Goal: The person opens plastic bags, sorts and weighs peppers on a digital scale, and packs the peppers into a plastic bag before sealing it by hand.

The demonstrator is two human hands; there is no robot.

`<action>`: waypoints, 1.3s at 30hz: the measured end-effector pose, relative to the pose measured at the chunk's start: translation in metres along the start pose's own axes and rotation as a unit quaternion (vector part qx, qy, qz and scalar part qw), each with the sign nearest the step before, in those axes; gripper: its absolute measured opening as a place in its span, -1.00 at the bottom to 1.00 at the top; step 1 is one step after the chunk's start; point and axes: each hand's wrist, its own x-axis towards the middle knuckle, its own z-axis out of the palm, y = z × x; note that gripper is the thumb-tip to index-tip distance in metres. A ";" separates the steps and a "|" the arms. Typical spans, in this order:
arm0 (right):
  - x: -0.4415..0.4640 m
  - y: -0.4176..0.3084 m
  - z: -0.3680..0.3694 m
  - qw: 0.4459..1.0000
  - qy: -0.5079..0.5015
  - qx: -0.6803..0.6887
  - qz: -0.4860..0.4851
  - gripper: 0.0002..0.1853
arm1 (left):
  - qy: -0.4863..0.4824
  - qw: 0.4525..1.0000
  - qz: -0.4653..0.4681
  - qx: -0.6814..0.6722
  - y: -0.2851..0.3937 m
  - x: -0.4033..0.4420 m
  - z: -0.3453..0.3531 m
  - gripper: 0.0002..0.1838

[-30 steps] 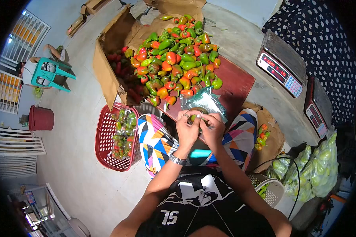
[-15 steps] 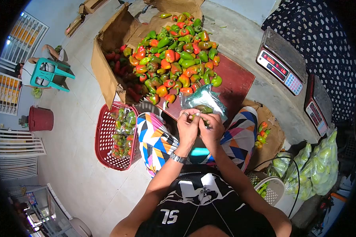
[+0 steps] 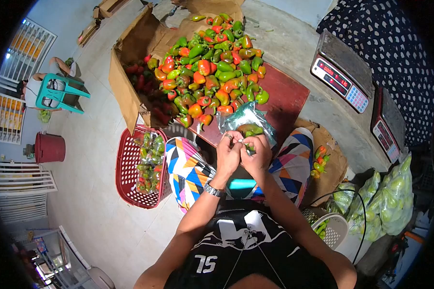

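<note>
Red basket (image 3: 125, 176): is standing on the floor, holding bagged peppers (image 3: 149, 166).
Loose peppers (image 3: 212, 72): are lying heaped over cardboard (image 3: 125, 91) and the red table (image 3: 286, 94).
Left hand (image 3: 229, 153): is pinching, together with the right.
Pepper bag (image 3: 250, 129): is sitting just beyond the fingers, beside crumpled plastic (image 3: 241, 114).
Right hand (image 3: 257, 155): is pinching the bag's near end.
Scales (image 3: 339, 82): are standing well apart, displays glowing red.
</note>
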 end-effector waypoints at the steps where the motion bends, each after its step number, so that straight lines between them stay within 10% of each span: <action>1: 0.002 -0.001 -0.002 1.000 0.000 -0.004 -0.008 -0.75 | -0.014 1.000 0.010 0.015 0.002 0.001 -0.001 -0.87; 23: 0.025 0.015 -0.029 0.969 -0.213 0.120 0.033 -0.88 | -0.373 0.926 -0.027 0.044 0.006 0.043 -0.055 -0.87; 39: -0.002 0.007 -0.021 0.990 -0.127 0.059 0.032 -0.79 | -0.351 0.925 -0.143 -0.031 -0.013 0.044 -0.048 -0.89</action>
